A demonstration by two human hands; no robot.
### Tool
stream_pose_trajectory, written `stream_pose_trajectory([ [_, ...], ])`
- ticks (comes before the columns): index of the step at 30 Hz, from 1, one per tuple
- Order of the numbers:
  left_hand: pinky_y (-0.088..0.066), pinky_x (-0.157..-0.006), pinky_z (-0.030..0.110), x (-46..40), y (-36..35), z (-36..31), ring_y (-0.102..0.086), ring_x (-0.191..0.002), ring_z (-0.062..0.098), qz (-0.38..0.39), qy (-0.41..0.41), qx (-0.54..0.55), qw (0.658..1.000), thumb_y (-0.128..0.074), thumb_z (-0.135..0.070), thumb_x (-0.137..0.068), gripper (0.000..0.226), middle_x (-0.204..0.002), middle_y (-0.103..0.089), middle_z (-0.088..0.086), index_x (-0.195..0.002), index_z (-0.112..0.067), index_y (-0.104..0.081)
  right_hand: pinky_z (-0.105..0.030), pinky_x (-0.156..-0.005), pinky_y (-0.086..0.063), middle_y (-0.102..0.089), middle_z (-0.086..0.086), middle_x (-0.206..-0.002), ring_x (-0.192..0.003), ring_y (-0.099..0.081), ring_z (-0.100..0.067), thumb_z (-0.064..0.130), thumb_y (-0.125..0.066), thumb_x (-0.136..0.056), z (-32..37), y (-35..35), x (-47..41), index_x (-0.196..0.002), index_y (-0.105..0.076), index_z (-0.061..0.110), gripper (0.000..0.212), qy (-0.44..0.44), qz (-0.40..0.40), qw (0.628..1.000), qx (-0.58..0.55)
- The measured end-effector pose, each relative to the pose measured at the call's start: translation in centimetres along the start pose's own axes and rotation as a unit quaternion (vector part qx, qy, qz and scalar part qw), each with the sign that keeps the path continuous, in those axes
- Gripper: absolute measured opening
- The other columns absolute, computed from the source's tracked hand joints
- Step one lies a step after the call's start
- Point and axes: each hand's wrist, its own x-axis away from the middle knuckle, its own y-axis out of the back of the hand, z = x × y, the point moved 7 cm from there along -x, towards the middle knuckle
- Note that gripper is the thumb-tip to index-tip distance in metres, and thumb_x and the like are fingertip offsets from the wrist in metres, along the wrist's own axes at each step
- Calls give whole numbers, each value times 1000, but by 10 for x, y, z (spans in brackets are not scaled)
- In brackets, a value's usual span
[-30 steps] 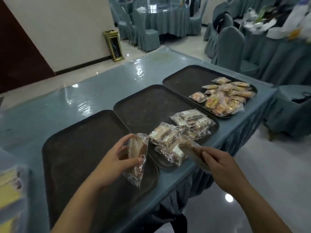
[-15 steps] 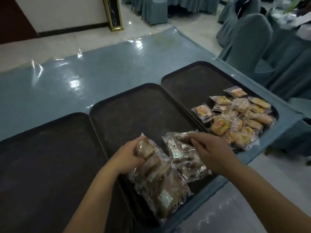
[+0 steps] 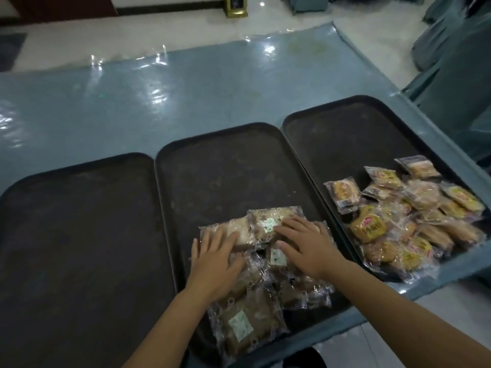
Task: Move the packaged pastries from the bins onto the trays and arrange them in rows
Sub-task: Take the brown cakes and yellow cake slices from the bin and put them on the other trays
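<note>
A single wide-angle camera worn on the person's head looks forward and steeply down over the near edge of a blue-covered table [image 3: 186,96], close above three dark trays [image 3: 79,235] set side by side along that edge. Both forearms enter from the bottom of the view. The table's far edge and a strip of pale floor [image 3: 132,35] run across the top. The table's right corner falls away at right.
</note>
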Motion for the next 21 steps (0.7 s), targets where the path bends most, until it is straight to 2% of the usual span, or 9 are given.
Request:
stream_pose_trajectory([
  [4,8,-124,41,25,4,-9,17,-151,8,-40,16,98,994,-42,-51,-101,63,-161,11,-21,-155,-46,-9,-53,-120,-5,-23,14,-160,-151,-5,-12,57,-32,-99,5,5,5,-146,-34,41,50,21,1,999,-37],
  [7,-6,-125,42,51,5,-17,6,-151,4,-77,47,207,974,-53,-46,-98,63,-159,-2,-25,-149,-51,-16,-40,-122,-1,-35,14,-155,-148,-15,-6,47,-43,-100,10,15,17,-142,-43,39,43,78,-47,987,-131],
  [9,-12,-125,44,67,1,-20,-1,-151,2,-96,70,242,963,-54,-55,-93,62,-162,-8,-22,-147,-53,-24,-39,-122,-7,-42,16,-150,-144,-22,-2,43,-48,-100,9,20,27,-140,-49,37,40,97,-71,972,-203],
  [12,-18,-123,45,88,-2,-21,-12,-150,2,-137,105,232,957,-45,-71,-83,71,-160,-20,-21,-148,-48,-32,-44,-119,-27,-48,20,-143,-140,-31,-1,40,-53,-99,5,21,37,-135,-56,36,37,111,-86,948,-287],
  [15,-29,-119,47,111,-2,-22,-33,-141,0,-176,134,236,946,-49,-56,-90,56,-151,-35,-26,-144,-48,-36,-36,-115,-31,-47,35,-128,-128,-35,14,28,-58,-97,19,22,43,-127,-64,31,31,154,-70,934,-315],
  [17,-33,-115,48,130,-1,-23,-39,-138,0,-191,144,245,940,-54,-44,-94,54,-148,-40,-28,-145,-49,-37,-32,-113,-30,-46,36,-125,-123,-34,21,26,-59,-96,37,25,47,-125,-64,31,30,198,-57,929,-308],
  [19,-33,-116,44,153,4,-19,-37,-139,0,-218,163,240,932,-57,-38,-97,53,-147,-39,-30,-142,-54,-35,-33,-113,-29,-52,27,-129,-126,-38,10,28,-59,-97,59,27,49,-127,-63,32,31,221,-39,928,-297],
  [21,-27,-120,39,180,10,-8,-28,-143,0,-250,200,243,916,-58,-34,-99,55,-152,-33,-25,-145,-49,-33,-30,-112,-28,-52,25,-129,-127,-39,4,29,-58,-97,81,26,52,-128,-63,33,32,232,-25,929,-288],
])
